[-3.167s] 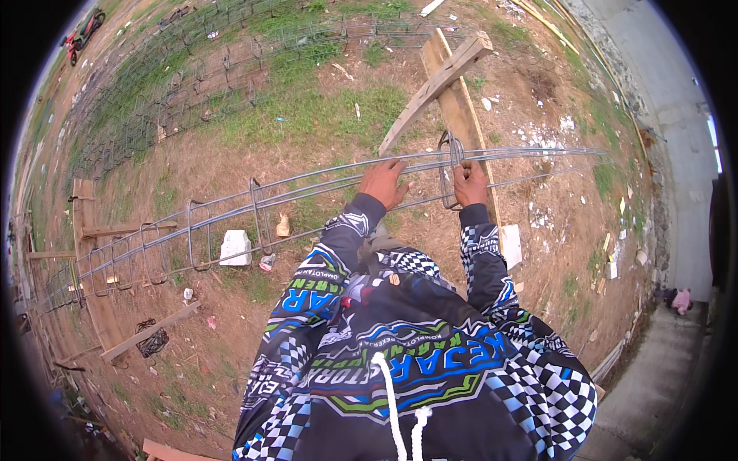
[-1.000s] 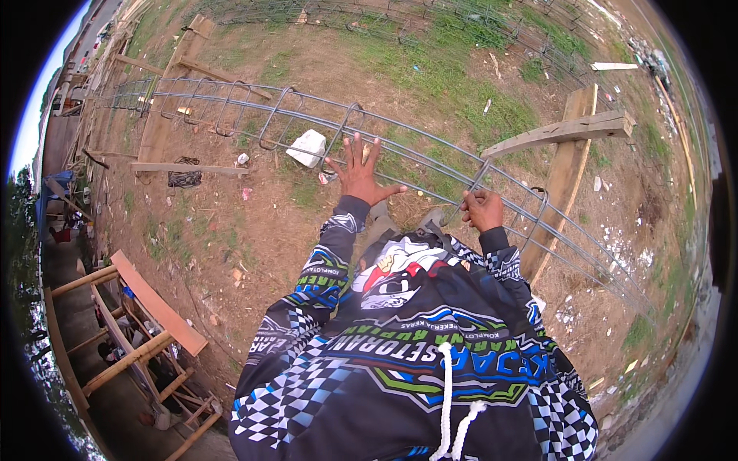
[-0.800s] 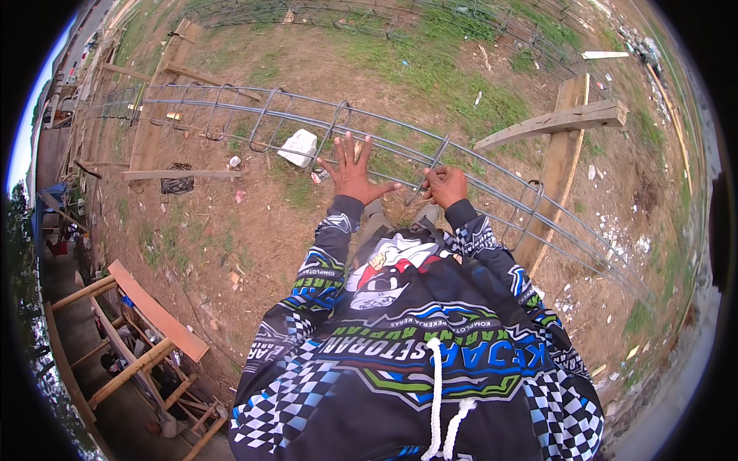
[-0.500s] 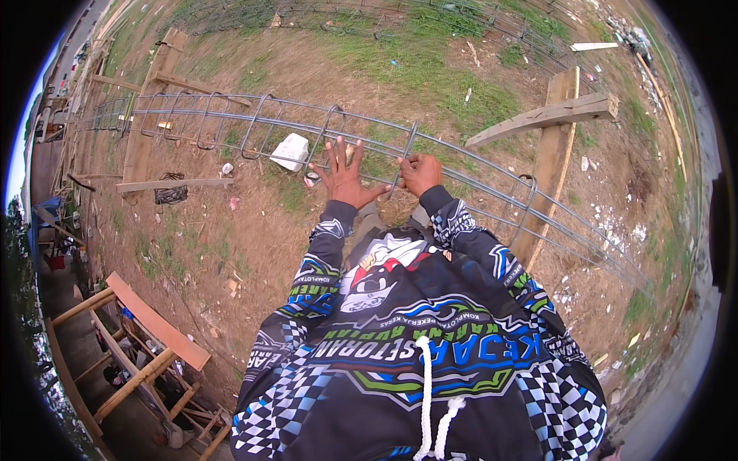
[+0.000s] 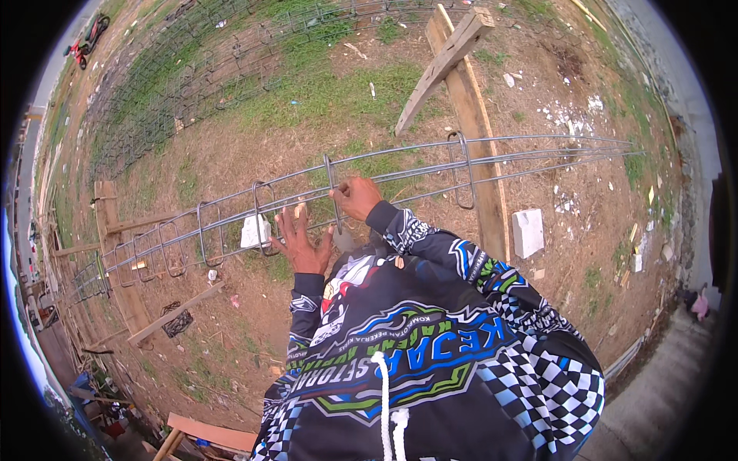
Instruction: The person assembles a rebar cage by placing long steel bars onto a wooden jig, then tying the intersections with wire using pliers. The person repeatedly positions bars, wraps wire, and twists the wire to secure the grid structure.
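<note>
Clamped the thumb and fingers of the right hand (image 5: 356, 197) on one side of a grey steel loop (image 5: 331, 173), seen nearly edge-on and standing upright at the long steel bars (image 5: 423, 170). Held the left hand (image 5: 304, 247) just to the left of it, palm down, fingers spread apart over the lower bar; could not tell if touching the metal. Had a second loop (image 5: 256, 206) just past the left fingertips, with more loops spaced along the bars farther left. Saw another loop (image 5: 467, 169) well to the right, around the bars near a wooden plank (image 5: 490, 219). Found the bars running from that plank across to a wooden support (image 5: 108, 211) on the far left. Noticed a slanting beam (image 5: 442, 73) against the upper part of the plank. Wore a dark jacket (image 5: 430, 369) with checkered sleeves and white drawstrings. Spotted one white block (image 5: 256, 231) on the ground near the left hand, and a second white block (image 5: 528, 233) just right of the plank. Saw rows of steel cages (image 5: 165, 115) across the grass beyond, and a red motorbike (image 5: 88, 38) at the upper left.
</note>
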A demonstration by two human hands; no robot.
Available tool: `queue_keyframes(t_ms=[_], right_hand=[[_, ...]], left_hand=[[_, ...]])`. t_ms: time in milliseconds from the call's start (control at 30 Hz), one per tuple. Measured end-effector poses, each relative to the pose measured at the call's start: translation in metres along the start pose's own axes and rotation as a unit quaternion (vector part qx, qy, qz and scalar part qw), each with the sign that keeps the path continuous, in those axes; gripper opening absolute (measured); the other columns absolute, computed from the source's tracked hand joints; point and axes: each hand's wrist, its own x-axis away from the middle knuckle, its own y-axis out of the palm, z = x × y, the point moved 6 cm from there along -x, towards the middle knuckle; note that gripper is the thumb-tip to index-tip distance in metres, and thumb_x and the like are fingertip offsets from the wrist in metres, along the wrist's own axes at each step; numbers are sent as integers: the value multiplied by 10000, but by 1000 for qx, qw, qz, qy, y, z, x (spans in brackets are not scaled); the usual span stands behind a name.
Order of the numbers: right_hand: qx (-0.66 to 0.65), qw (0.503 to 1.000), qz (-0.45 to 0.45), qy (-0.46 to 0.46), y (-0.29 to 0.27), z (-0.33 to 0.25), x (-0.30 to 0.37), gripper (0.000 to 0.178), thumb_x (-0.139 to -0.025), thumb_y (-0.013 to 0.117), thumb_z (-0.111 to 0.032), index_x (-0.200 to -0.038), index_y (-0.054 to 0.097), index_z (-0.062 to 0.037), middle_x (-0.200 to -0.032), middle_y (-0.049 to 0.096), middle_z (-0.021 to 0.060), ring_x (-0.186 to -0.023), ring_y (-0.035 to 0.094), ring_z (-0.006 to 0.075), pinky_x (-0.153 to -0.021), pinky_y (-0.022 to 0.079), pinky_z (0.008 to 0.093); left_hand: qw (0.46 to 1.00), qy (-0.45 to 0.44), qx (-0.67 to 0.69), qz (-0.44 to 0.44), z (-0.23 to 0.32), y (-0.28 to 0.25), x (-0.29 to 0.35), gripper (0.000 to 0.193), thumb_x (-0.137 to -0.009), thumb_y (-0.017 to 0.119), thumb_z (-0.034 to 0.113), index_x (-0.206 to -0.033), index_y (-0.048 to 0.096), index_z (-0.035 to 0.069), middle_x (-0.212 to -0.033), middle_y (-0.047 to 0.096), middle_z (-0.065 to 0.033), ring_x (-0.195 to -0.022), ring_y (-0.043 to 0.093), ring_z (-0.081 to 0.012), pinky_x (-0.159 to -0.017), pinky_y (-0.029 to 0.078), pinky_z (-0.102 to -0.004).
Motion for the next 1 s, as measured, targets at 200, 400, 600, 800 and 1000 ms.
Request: queue_keyframes(t_ms=[200,400,600,800,1000], right_hand=[[-36,968,246,45,-86,38,60,256,-831,687,-276,-868,691,-22,-712,673,128,-627,644,265,-604,509,360],[157,935,319,-11,-109,51,128,155,-787,695,-204,-876,668,-81,-925,643,100,-919,599,292,-808,456,426],[193,952,217,-92,-64,37,110,412,-777,711,-323,-1089,606,-77,-1093,584,116,-1171,494,312,-1138,248,523],[242,945,208,-65,-48,69,96,367,-696,733,-360,-936,643,-96,-920,589,90,-1020,539,286,-1054,333,493],[230,943,214,-107,-44,74,112,307,-701,720,-321,-923,663,-116,-916,592,77,-1008,542,265,-948,386,443]], left_hand=[[970,141,194,-32,53,-33,-16,391,-796,740,186,-1144,642,38,-1200,607,-164,-1115,567,-351,-958,435,-431],[945,239,217,-53,72,-13,-51,354,-802,725,159,-1130,648,49,-1159,632,-157,-1071,592,-349,-933,458,-426],[916,348,134,-147,100,91,-148,491,-851,644,150,-1321,527,71,-1254,574,-206,-1107,566,-408,-921,470,-469],[893,295,154,-304,133,134,-165,351,-871,662,232,-1064,666,-61,-763,685,-198,-677,657,-248,-659,505,-364],[894,285,256,-230,118,169,-193,339,-899,629,243,-986,679,-81,-782,686,-218,-708,666,-262,-672,501,-366]])
